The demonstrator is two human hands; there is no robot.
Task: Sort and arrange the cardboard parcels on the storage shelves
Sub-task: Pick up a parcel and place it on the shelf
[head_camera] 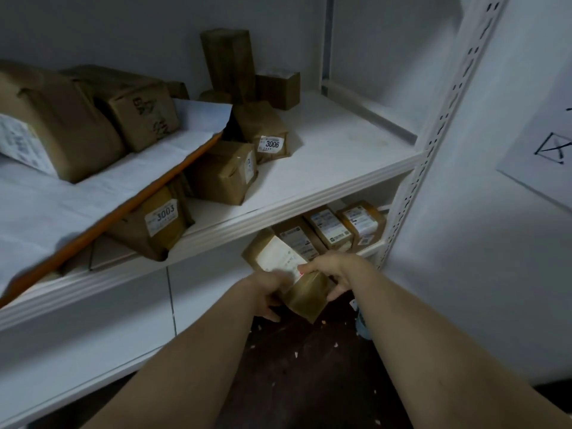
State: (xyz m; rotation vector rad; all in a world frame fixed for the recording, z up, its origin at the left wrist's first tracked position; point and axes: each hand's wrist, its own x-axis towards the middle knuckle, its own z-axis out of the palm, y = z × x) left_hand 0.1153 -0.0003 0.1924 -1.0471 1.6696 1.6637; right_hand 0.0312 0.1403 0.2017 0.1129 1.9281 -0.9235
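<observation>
We've got one brown parcel (305, 297) in both hands, held low, just below and in front of the middle shelf (340, 150), with its white label (280, 258) facing up. Left hand (266, 292) is curled round the near left corner. Right hand (335, 274) grips the right side, thumb on top by the label. Just beyond, to the far right, a few labelled parcels (328, 229) sit in a row. Looks like we're mid-placing. Next it probably wants sliding in left of that row, label up, keeping clear of the shelf edge above, where the 3003 parcel (154, 224) overhangs.
</observation>
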